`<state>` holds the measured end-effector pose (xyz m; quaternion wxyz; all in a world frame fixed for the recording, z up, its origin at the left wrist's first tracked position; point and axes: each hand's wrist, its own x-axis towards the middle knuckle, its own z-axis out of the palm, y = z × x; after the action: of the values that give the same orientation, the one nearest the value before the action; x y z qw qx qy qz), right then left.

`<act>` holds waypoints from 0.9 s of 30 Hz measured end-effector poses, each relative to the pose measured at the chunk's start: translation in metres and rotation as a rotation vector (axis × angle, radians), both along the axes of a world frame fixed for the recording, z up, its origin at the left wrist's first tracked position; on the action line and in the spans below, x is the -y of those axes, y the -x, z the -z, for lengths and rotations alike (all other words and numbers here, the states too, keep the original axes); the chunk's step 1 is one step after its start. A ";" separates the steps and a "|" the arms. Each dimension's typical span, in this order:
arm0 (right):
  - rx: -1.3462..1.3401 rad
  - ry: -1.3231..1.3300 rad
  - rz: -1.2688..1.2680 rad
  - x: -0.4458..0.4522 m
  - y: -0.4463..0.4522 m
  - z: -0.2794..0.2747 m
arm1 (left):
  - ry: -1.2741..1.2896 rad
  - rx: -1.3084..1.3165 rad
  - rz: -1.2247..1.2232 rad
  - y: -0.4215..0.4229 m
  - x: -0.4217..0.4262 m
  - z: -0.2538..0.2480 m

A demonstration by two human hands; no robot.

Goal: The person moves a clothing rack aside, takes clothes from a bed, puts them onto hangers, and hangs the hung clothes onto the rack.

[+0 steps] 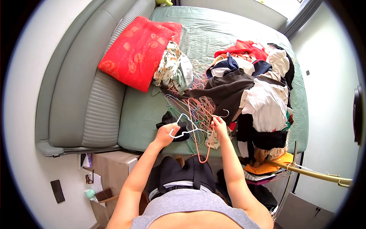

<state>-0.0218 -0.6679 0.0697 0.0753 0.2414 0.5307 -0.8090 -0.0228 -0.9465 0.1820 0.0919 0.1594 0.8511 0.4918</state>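
My left hand (167, 134) is closed on one end of a white clothes hanger (184, 133), held in front of my waist. To its right, my right hand (220, 126) pinches a coral-pink clothes hanger (196, 147), whose long loop hangs down over my lap. The two hangers cross between my hands. A pale hook (225, 113) sticks out above my right fingers; which hanger it belongs to I cannot tell. Beyond my hands lies a tangled heap of pink, white and green hangers (204, 108) on the bed. A black cloth (167, 119) lies just behind my left hand.
The bed (139, 114) has a green sheet and a grey padded headboard (76, 87). A red patterned pillow (133, 53) lies at left, a large clothes pile (263, 99) at right. A gold-coloured rail (312, 172) stands at lower right, a wooden cabinet (110, 171) at lower left.
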 end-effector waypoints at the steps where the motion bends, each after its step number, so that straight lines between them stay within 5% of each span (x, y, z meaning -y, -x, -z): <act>1: 0.088 0.092 -0.004 -0.005 -0.003 0.000 | -0.014 -0.015 0.016 -0.002 -0.001 -0.001; 4: 0.059 0.311 -0.105 -0.004 -0.009 0.004 | -0.035 0.042 -0.037 -0.004 -0.005 0.005; 9: 0.076 0.194 -0.215 0.039 -0.031 0.022 | -0.336 0.146 -0.251 0.001 -0.018 0.028; 17: -0.141 -0.572 0.024 -0.010 -0.052 0.035 | -0.258 -0.068 -0.485 0.032 -0.018 0.006; 20: -0.075 -0.861 0.173 -0.014 -0.059 0.015 | -0.086 -0.077 -0.151 0.065 -0.032 0.014; 23: 0.070 -1.156 0.238 -0.015 -0.067 0.003 | 0.406 0.169 0.056 0.088 -0.038 0.021; 27: -0.043 -1.234 0.265 -0.015 -0.077 0.004 | 0.553 -0.085 -0.169 0.089 -0.016 0.042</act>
<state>0.0554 -0.6533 0.0655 -0.1893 0.2880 0.8665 -0.3612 -0.1116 -0.9309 0.1397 0.0548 0.0773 0.9661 0.2400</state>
